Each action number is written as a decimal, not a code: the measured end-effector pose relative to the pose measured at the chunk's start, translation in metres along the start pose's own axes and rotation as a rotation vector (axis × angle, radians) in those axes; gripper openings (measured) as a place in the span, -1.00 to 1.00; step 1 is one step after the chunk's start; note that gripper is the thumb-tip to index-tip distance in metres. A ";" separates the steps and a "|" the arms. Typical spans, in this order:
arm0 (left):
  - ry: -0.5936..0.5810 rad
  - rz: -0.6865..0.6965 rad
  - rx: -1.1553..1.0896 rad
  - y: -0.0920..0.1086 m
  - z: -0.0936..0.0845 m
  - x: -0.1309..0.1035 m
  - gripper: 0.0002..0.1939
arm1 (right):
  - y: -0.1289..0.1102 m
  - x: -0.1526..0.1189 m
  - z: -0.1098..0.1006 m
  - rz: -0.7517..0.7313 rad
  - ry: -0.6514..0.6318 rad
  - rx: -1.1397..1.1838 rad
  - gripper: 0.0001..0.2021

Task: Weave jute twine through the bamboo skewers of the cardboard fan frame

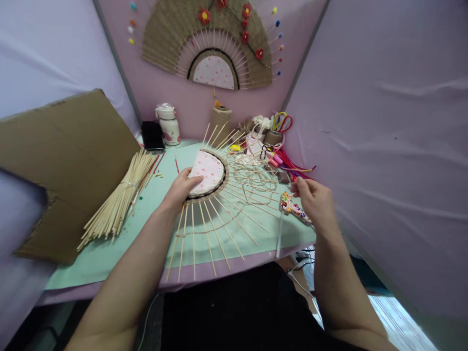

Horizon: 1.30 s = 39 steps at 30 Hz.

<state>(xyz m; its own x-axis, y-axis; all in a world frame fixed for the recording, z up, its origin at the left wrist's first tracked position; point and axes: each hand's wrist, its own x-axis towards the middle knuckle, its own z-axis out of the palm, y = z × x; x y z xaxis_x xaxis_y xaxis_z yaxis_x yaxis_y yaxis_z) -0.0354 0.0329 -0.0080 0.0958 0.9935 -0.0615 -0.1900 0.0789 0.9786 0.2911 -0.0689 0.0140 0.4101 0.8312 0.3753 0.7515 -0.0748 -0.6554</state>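
My left hand [180, 189] grips the straight edge of a half-round piece [210, 170] covered in white cloth with pink spots, its thumb on top. Thin wooden sticks [213, 229] fan out from the piece's dark, rope-trimmed rim. Twine [199, 232] runs across the lower sticks, and loose loops of it [256, 178] lie over the right-hand ones. Raised at the right, my right hand [312, 197] has its fingers pinched together; what they hold is too small to make out. Just below it lies a patterned glue gun [294, 208].
A bundle of sticks [117, 200] and a large cardboard sheet [73, 165] are at the left. Behind stand a phone [152, 135], a white bottle [169, 126], a twine spool [221, 118] and a scissors holder [274, 136]. A finished fan [161, 41] hangs on the back wall.
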 end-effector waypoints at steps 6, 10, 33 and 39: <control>0.023 -0.048 -0.038 0.002 0.001 0.001 -0.54 | 0.071 0.001 -0.002 -0.016 -0.423 -0.424 -0.59; 0.034 -0.060 -0.057 0.002 0.001 0.002 -0.61 | 0.087 -0.001 0.008 -0.001 -0.484 -0.521 -0.41; -0.080 -0.378 -0.435 -0.011 0.009 0.002 -0.80 | 0.028 -0.011 -0.012 0.113 -0.310 0.615 -0.66; -0.182 -0.543 -0.463 -0.019 0.010 0.005 -0.73 | -0.034 -0.028 0.019 0.072 -0.263 0.961 -0.64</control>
<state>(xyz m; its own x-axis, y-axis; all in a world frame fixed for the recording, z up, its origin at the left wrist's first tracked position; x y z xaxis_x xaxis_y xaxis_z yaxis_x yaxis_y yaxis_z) -0.0217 0.0353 -0.0246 0.4463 0.7788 -0.4408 -0.4589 0.6221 0.6344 0.2440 -0.0794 0.0135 0.2235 0.9464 0.2333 -0.0557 0.2514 -0.9663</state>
